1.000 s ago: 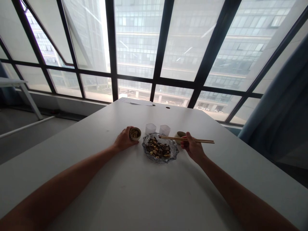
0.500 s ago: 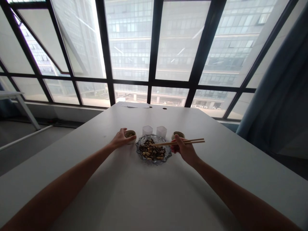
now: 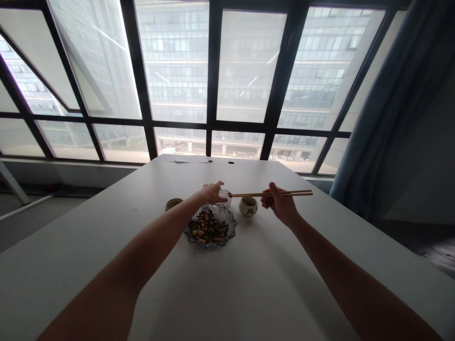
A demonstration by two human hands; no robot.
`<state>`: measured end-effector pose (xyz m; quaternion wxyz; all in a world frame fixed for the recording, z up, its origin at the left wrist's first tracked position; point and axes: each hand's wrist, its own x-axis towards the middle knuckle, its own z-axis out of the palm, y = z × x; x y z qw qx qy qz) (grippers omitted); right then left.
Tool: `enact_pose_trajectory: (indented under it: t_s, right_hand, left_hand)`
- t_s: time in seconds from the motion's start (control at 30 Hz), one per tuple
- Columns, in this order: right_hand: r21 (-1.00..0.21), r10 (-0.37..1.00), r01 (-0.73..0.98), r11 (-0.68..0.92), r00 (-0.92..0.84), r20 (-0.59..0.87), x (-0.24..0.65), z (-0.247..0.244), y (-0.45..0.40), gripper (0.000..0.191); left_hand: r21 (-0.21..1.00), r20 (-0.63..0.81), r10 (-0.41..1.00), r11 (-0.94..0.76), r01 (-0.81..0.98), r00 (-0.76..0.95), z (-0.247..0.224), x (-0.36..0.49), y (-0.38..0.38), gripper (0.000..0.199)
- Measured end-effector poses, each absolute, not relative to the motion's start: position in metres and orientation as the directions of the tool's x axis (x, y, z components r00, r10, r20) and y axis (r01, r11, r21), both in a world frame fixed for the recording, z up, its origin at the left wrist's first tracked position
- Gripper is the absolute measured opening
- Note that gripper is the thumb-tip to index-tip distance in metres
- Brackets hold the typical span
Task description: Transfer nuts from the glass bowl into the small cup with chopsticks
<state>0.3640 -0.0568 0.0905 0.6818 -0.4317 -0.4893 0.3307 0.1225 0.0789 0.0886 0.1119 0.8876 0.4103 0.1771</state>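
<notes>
My right hand (image 3: 280, 203) grips a pair of wooden chopsticks (image 3: 263, 194) that point left. At their tips is a small dark piece, too small to name. The tips are level with a translucent white cup (image 3: 225, 193). My left hand (image 3: 213, 192) curls around this cup from the left, thumb in front and fingers behind the rim. Below the left forearm lies a clear glass dish (image 3: 229, 221) holding mixed seeds and nuts (image 3: 208, 228). A small round bowl (image 3: 248, 207) with a dark character stands between the cup and my right hand. Another small bowl (image 3: 173, 204) is partly hidden by my left forearm.
White papers (image 3: 185, 159) lie at the far edge of the white table (image 3: 249, 284), near two dark round holes. Beyond are large black-framed windows (image 3: 209, 85). A blue curtain (image 3: 369, 113) hangs on the right.
My left hand has left the left bowl and moved right to the white cup. The chopsticks have moved from over the dish to the cup. The view has turned slightly right.
</notes>
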Motion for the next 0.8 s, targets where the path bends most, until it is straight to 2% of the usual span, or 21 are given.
enact_pose_trajectory:
  t_s: [0.1,0.23,0.37,0.47,0.63,0.7,0.8]
  right_hand:
    - [-0.891,0.825,0.021,0.454,0.369,0.429,0.370,0.097,-0.060,0.060]
    - [-0.811,0.683,0.162,0.562,0.461,0.566,0.367,0.113,-0.072,0.058]
    - [-0.777,0.658,0.236,0.584,0.423,0.623,0.357,0.124,-0.082,0.056]
    - [-0.764,0.659,0.269,0.587,0.390,0.644,0.356,0.125,-0.084,0.057]
    - [-0.757,0.671,0.341,0.557,0.353,0.652,0.376,0.125,-0.082,0.058]
    - [-0.763,0.693,0.358,0.538,0.327,0.642,0.387,0.126,-0.082,0.060]
    - [-0.776,0.712,0.356,0.520,0.321,0.625,0.405,0.128,-0.082,0.061]
  left_hand:
    - [0.366,0.316,0.711,-0.702,0.611,0.628,0.083,0.127,0.081,0.085]
    - [0.227,0.546,0.524,-0.844,0.487,0.654,0.081,0.124,0.072,0.082]
    - [0.201,0.566,0.488,-0.863,0.464,0.664,0.082,0.122,0.062,0.082]
    - [0.269,0.522,0.574,-0.813,0.517,0.631,0.083,0.123,0.060,0.083]
    - [0.396,0.228,0.800,-0.597,0.698,0.555,0.090,0.131,0.064,0.095]
    - [0.374,0.146,0.832,-0.547,0.749,0.535,0.096,0.138,0.065,0.100]
    - [0.266,0.104,0.782,-0.617,0.741,0.614,0.104,0.157,0.062,0.105]
